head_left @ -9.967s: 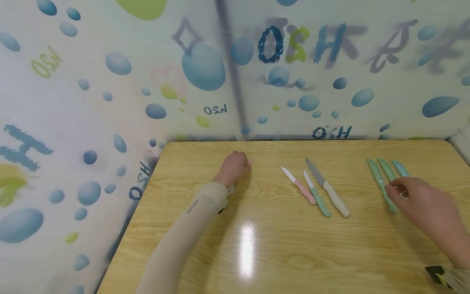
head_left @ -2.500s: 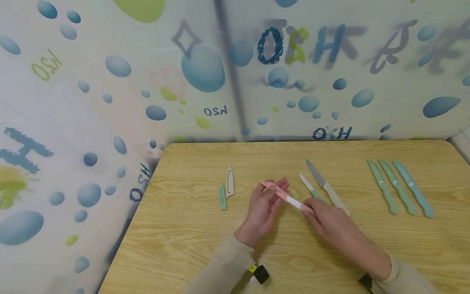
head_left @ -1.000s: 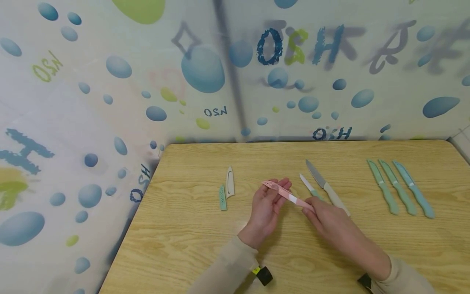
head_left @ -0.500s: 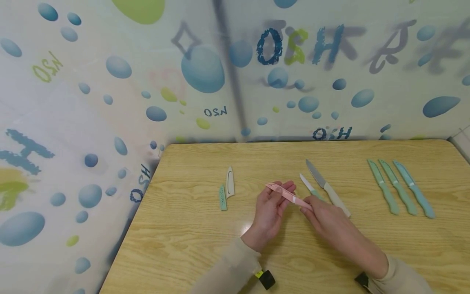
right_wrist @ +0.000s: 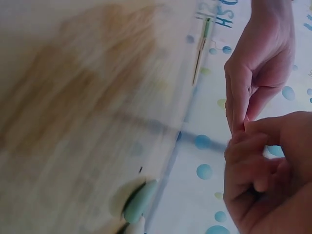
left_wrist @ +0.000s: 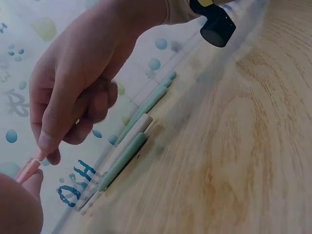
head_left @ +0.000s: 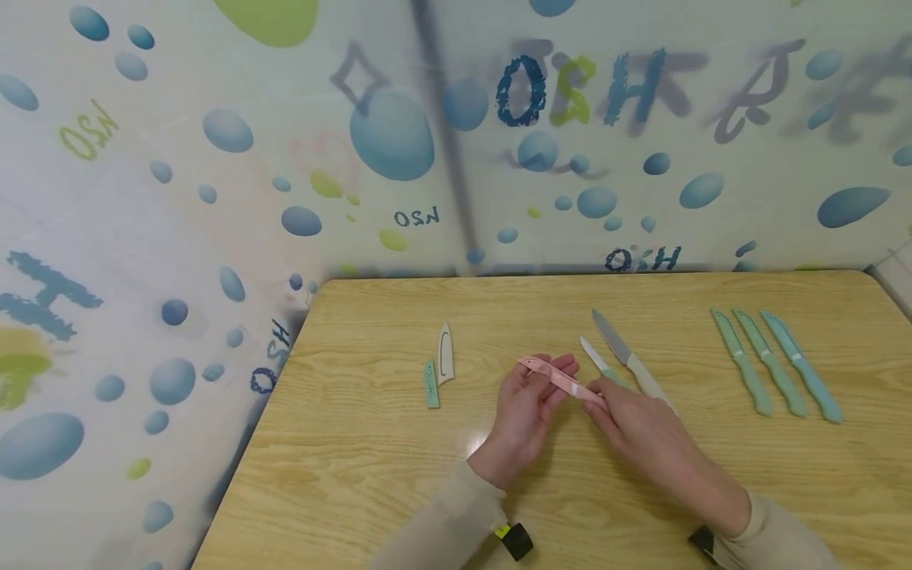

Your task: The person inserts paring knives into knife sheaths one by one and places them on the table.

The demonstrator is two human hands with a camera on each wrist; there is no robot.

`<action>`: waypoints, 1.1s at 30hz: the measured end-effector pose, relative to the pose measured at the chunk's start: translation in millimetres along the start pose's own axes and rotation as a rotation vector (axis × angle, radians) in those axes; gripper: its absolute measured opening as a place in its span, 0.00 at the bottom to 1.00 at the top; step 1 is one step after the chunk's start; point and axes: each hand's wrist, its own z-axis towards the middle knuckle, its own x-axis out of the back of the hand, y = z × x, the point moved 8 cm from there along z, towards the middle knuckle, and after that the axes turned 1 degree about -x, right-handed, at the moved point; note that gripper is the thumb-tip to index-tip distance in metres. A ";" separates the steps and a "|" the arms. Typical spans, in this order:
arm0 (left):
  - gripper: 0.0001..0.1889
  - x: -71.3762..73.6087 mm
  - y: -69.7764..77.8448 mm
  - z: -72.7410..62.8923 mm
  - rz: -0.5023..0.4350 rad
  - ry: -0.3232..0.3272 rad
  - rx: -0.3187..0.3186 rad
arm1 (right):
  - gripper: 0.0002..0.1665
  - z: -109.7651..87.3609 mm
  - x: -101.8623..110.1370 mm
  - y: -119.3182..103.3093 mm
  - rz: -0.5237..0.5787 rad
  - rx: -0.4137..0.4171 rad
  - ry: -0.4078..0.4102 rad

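Head view, left hand (head_left: 523, 413) pinching pink sheath (head_left: 549, 371), right hand (head_left: 641, 423) gripping pink handle (head_left: 591, 396), narrow white band (head_left: 574, 389) between, wooden table (head_left: 342, 475) beneath.

Bubble-patterned walls (head_left: 499, 186) behind wooden table (head_left: 342, 467)

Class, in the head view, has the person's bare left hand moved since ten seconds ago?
Yes: judged against the far edge of the yellowish wood-grain tabletop, the bare left hand has moved rightward and away from that edge.
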 end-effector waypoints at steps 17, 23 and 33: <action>0.25 9.6 0.4 2.7 0.010 0.015 0.071 | 0.07 -6.7 25.6 17.3 -0.143 0.059 0.113; 0.26 25.0 10.3 2.7 0.004 0.061 0.082 | 0.09 -11.6 37.7 43.5 -0.136 -0.014 0.079; 0.23 48.9 31.5 5.9 0.044 0.147 0.056 | 0.19 -14.9 62.5 106.8 -0.095 -0.186 0.029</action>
